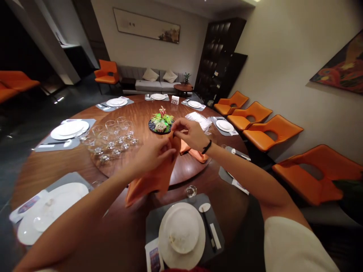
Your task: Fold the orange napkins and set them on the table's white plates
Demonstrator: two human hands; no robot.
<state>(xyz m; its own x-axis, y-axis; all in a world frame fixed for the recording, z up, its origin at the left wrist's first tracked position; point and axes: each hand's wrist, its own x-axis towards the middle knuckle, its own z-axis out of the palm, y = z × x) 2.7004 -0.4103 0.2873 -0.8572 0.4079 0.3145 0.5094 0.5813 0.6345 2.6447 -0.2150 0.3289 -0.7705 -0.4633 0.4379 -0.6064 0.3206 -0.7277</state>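
An orange cloth napkin [151,179] hangs from my hands above the near edge of the round turntable [183,172]. My left hand [155,153] is closed on its upper part, fingers curled with the thumb pointing right. Higher up, my right hand [190,133] pinches the cloth's top corner between thumb and fingertips. Behind the right wrist, folded orange napkins [198,155] lie on the turntable. Below the hanging cloth, a stack of white plates [181,230] sits on a grey placemat [154,215], with a small glass [191,191] just beyond it.
Several stemmed glasses [113,136] crowd the turntable's left side. A plant centrepiece [161,122] stands in the middle, near a plastic-wrapped white pack [198,121]. Place settings ring the wooden table [36,166]. A spoon [204,207] lies right of the near plates. Orange chairs [272,132] line the right.
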